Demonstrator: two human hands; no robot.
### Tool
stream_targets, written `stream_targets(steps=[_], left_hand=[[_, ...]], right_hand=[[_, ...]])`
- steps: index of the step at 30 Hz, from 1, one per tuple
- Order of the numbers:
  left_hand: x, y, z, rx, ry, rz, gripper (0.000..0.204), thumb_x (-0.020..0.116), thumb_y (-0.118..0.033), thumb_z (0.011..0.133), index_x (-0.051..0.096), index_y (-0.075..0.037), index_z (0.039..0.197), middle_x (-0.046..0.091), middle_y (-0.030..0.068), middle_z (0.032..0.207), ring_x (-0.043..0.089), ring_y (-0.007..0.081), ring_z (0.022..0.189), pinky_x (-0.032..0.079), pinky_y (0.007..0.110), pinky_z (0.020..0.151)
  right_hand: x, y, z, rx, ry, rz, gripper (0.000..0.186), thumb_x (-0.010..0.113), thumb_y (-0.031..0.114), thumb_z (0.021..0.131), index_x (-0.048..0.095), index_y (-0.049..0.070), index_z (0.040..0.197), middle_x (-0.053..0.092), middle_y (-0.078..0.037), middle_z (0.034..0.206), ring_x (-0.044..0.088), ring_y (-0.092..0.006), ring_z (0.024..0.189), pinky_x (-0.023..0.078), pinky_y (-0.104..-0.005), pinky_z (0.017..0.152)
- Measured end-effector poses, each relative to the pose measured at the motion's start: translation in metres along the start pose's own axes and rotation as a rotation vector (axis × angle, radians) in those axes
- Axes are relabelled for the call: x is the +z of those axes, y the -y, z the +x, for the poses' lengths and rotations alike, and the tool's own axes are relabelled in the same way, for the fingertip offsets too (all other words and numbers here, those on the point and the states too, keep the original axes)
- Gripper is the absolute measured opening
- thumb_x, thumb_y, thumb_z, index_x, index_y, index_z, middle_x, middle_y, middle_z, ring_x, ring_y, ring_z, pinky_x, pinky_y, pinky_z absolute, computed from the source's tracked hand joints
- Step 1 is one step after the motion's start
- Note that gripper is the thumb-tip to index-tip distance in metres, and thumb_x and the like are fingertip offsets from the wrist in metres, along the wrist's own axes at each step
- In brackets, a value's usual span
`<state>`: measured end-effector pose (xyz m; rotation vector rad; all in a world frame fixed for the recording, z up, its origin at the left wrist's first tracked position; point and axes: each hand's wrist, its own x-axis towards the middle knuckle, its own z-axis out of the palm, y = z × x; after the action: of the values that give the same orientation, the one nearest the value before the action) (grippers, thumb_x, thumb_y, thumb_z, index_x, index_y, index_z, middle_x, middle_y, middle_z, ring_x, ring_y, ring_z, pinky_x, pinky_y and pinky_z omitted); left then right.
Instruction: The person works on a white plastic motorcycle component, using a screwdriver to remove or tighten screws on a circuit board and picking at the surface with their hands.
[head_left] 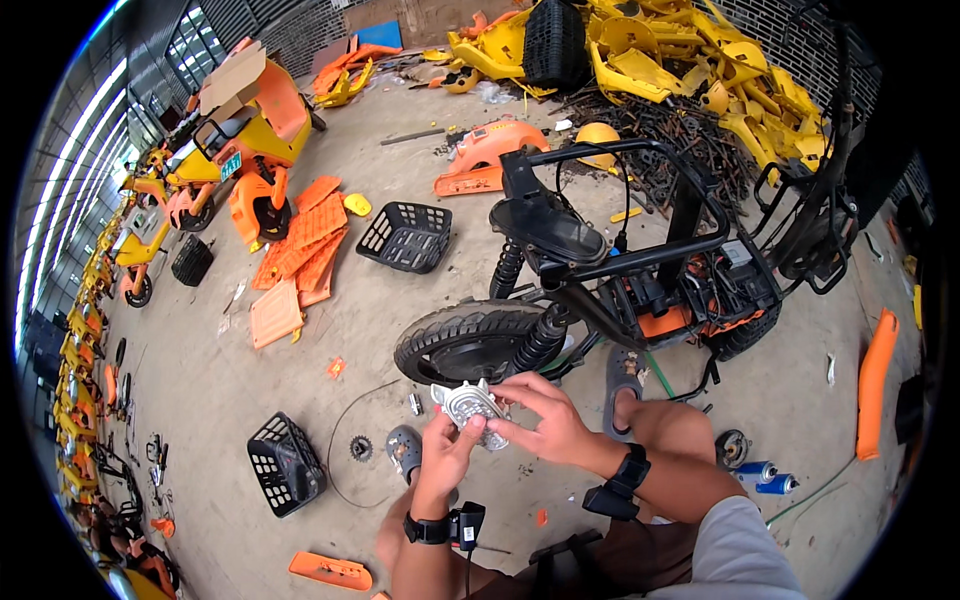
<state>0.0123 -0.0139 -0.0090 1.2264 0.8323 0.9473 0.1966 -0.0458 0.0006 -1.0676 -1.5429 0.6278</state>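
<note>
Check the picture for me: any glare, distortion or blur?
Head view: bright strips glare at upper left; fisheye curvature bends the row of yellow scooters along the left rim; the silver part between left hand and right hand looks fairly sharp.

The person here holds a ridged, silver metal casting point(465, 402) in the left hand point(445, 455) and right hand point(552, 425), near a stripped black tubular scooter frame point(590, 268). A black plastic lattice basket point(262, 468) stands leftward; yellow plastic panels point(690, 55) lie heaped beyond.
</note>
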Motion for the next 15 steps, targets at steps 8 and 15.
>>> stream_targets(steps=[8,15], left_hand=[[-0.002,0.004,-0.001,-0.040,-0.086,-0.060,0.021,0.066,-0.014,0.095,0.063,0.001,0.109,0.067,0.0020,0.098,0.058,0.0073,0.085,0.046,0.023,0.073],[-0.001,0.002,0.002,-0.078,-0.066,0.014,0.023,0.062,-0.019,0.098,0.065,0.001,0.110,0.067,0.0002,0.093,0.057,0.0052,0.081,0.046,0.022,0.070]], right_hand=[[0.009,-0.005,-0.003,0.214,0.015,0.263,0.035,0.076,0.012,0.086,0.067,-0.003,0.116,0.063,-0.008,0.103,0.061,-0.0110,0.084,0.050,-0.0245,0.071],[0.018,-0.020,-0.006,0.436,0.027,0.381,0.031,0.076,0.013,0.086,0.069,-0.003,0.111,0.062,-0.003,0.097,0.056,-0.0043,0.071,0.045,-0.0198,0.059]])
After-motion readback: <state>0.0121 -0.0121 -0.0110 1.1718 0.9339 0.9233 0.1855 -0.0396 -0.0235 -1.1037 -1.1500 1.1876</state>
